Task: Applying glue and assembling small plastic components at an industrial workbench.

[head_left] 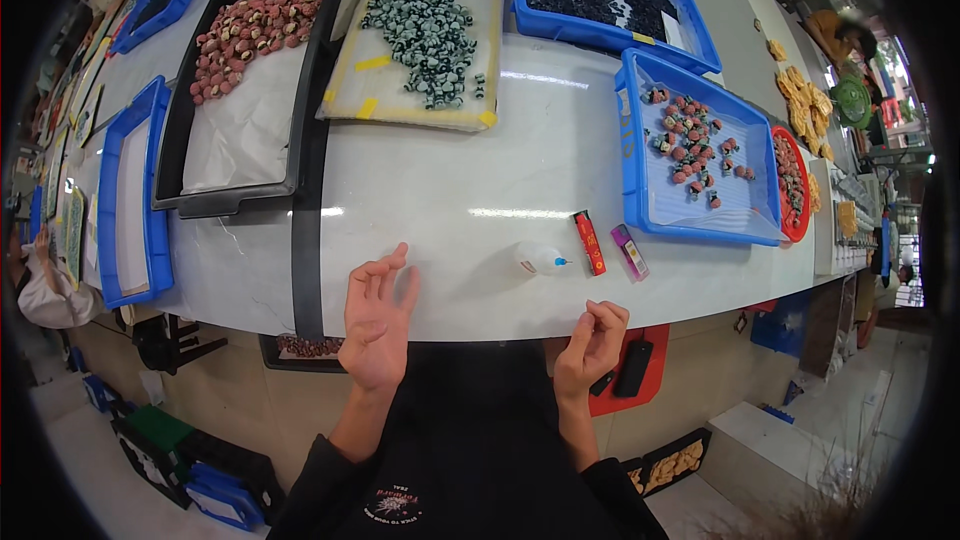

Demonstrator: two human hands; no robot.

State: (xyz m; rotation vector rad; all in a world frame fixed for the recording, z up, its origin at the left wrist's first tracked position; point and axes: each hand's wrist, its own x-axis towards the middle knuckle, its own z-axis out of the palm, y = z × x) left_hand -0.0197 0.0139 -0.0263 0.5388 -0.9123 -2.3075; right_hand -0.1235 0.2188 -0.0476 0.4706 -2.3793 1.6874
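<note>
Bottle (pixel 540 260) on white tabletop (pixel 430 175), beige floor (pixel 310 405)

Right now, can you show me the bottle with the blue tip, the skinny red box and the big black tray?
Blue-tipped bottle (pixel 538 259), head view: its white body.
Skinny red box (pixel 590 243), head view: middle of its face.
Big black tray (pixel 225 203), head view: its near rim.

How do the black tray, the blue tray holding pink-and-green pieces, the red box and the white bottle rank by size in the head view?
1. Black tray
2. Blue tray
3. Red box and white bottle: too alike to rank.
</note>
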